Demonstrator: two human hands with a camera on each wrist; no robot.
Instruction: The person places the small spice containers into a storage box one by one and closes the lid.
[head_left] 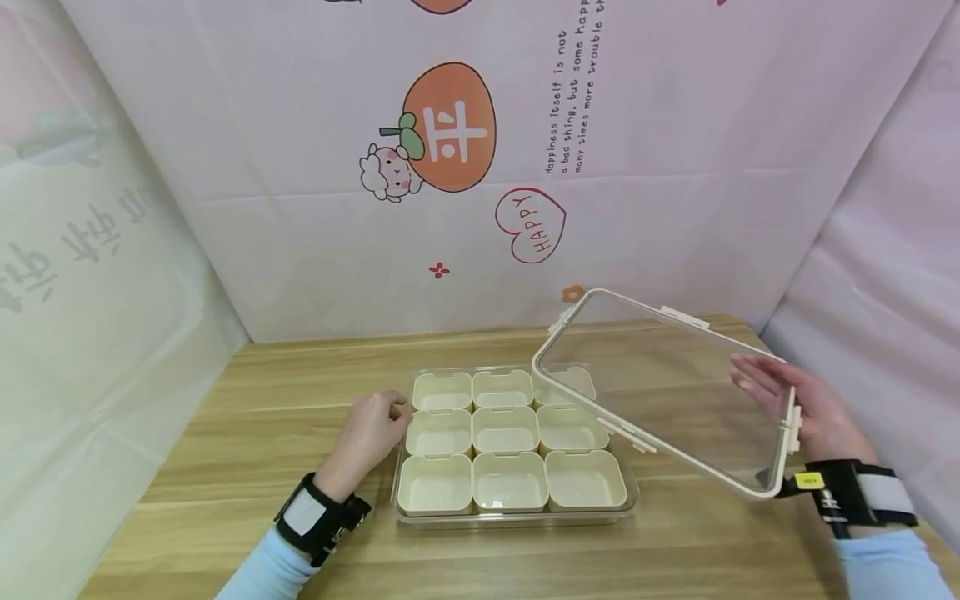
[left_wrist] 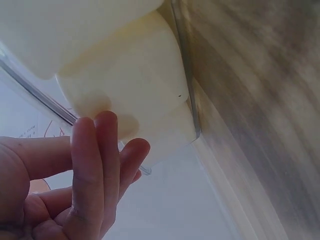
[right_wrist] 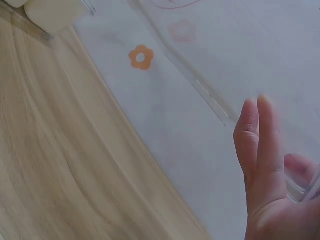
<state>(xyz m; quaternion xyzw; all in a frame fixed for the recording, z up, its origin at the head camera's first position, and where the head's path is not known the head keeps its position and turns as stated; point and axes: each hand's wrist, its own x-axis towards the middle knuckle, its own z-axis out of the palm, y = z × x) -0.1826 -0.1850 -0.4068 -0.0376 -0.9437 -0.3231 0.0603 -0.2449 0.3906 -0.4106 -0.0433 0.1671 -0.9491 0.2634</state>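
Note:
A clear shallow box stands on the table in the head view, holding several cream square cups in rows. My left hand is at its left side, fingertips right against the wall; in the left wrist view the fingers lie close together beside the see-through side. With my right hand I hold a clear lid with a cream rim and side clips by its right edge, raised and tilted. Several fingers show straight through the pane. The lid's left corner overlaps the back right cups in this view.
The wooden table runs back to a printed white cloth hanging behind it. More pale cloth hangs at the left and right sides. Each wrist wears a black strap with a camera.

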